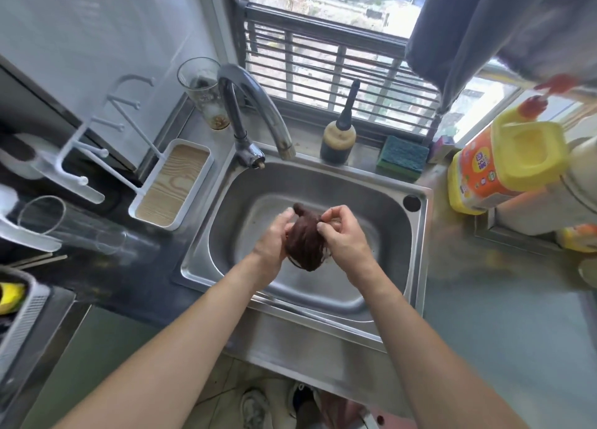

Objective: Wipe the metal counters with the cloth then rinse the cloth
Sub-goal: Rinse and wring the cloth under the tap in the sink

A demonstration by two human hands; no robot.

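At the centre of the frame, the left hand and the right hand are gripping a bunched dark maroon cloth, fingers curled round it from both sides. The cloth is hanging above the basin of the stainless-steel sink, apparently being wrung. Behind it, toward the upper centre, the curved chrome tap is showing no visible water flow. Risk: wringing high over the basin is likely to splash dirty water onto the metal counter at the right; a loose grip could drop the cloth into the basin.
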